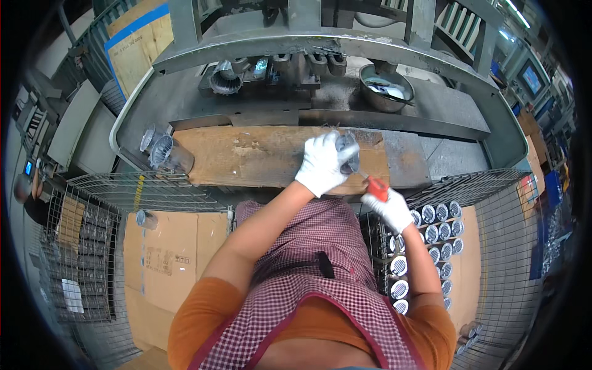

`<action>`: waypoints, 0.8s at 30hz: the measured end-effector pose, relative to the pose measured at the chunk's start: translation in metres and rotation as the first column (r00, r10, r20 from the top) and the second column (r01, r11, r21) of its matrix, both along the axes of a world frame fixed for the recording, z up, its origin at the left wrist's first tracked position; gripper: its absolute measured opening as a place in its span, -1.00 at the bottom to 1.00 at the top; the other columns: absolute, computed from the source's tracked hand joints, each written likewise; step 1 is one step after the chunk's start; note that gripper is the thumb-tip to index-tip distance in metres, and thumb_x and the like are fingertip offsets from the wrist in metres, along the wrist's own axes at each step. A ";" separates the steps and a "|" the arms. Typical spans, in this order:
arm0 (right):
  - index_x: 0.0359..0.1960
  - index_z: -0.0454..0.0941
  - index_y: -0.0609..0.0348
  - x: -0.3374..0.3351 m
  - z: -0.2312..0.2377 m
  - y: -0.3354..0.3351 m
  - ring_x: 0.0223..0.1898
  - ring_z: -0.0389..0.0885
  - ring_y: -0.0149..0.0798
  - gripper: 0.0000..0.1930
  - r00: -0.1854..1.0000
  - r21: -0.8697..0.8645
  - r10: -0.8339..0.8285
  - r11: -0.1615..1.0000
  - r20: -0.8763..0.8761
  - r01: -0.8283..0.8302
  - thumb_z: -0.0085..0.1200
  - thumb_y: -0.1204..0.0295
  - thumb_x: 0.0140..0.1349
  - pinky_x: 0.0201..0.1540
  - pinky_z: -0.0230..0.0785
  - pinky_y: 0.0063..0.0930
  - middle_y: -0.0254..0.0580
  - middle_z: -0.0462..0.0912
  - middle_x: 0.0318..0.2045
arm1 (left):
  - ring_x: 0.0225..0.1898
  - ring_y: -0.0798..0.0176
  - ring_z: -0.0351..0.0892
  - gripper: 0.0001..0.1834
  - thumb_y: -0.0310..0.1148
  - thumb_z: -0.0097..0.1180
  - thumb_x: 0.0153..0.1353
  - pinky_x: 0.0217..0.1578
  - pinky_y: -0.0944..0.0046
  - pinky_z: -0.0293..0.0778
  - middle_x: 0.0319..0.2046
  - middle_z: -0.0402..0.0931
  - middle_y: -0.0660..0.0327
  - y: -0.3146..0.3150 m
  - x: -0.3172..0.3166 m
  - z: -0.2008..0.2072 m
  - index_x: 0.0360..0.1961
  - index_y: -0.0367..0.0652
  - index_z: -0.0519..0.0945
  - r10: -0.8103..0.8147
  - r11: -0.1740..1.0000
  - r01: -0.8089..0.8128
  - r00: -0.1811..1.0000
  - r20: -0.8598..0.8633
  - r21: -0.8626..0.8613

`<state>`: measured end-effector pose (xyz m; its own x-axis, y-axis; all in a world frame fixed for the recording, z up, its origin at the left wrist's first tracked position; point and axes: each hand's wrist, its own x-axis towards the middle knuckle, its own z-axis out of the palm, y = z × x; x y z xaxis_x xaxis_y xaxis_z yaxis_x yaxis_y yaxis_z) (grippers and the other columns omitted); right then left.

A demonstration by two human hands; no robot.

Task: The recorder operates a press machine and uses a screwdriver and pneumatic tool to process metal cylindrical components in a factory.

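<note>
While our gloved left hand [324,163] grasped a ribbed metal cylinder [350,153] toward the right end of the worn wooden board [246,154], our gloved right hand [393,211] gripped a red-handled tool [377,189] just beside it. We saw a grey machine frame [253,48] beyond; cardboard [161,234] in the left wire basket [126,188] bore print too small to read.

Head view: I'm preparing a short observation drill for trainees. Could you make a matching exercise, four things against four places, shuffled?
Things
1. Red-handled tool
2. Metal bowl
3. Lone metal cylinder
4. Rows of round metal parts

Places
A. On cardboard at the person's left
B. In the wire basket at the person's right
C. Held in the gloved right hand
D. Beyond the brown board, right of the picture's middle

Pairs: 1-C, 2-D, 3-A, 4-B
</note>
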<state>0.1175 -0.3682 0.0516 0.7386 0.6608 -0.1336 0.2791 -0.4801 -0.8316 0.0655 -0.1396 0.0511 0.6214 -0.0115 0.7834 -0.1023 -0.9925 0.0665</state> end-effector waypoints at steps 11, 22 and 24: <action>0.10 0.50 0.12 0.015 0.005 0.003 -0.20 0.59 -0.36 -0.41 0.998 -0.073 -0.052 0.996 -0.019 0.050 0.24 0.02 0.13 -0.06 0.43 -0.46 -0.20 0.66 -0.19 | -0.20 -0.04 0.53 -0.48 -0.11 0.38 -0.30 -0.28 0.04 0.45 -0.14 0.46 0.04 0.003 0.001 0.002 -0.17 0.16 0.60 0.029 0.997 -0.029 1.000 -0.013 -0.070; -0.11 0.56 0.21 0.021 0.014 -0.003 -0.30 0.58 -0.28 -0.44 0.991 0.003 -0.129 0.992 0.040 0.129 0.22 -0.06 0.11 -0.14 0.43 -0.39 -0.13 0.66 -0.31 | -0.09 -0.09 0.51 -0.44 -0.10 0.48 -0.39 -0.16 -0.03 0.47 -0.07 0.45 0.03 0.015 0.001 -0.002 -0.24 0.09 0.59 -0.002 0.973 0.025 0.995 0.100 -0.229; -0.14 0.55 0.25 0.038 0.036 -0.024 -0.30 0.58 -0.30 -0.45 0.969 0.002 -0.180 0.983 0.170 0.182 0.21 -0.04 0.13 -0.15 0.42 -0.38 -0.10 0.65 -0.31 | -0.01 -0.11 0.53 -0.27 -0.16 0.53 -0.39 -0.02 0.00 0.49 -0.09 0.50 0.02 0.028 -0.012 0.003 -0.08 0.02 0.51 -0.018 0.949 0.030 0.999 0.042 -0.314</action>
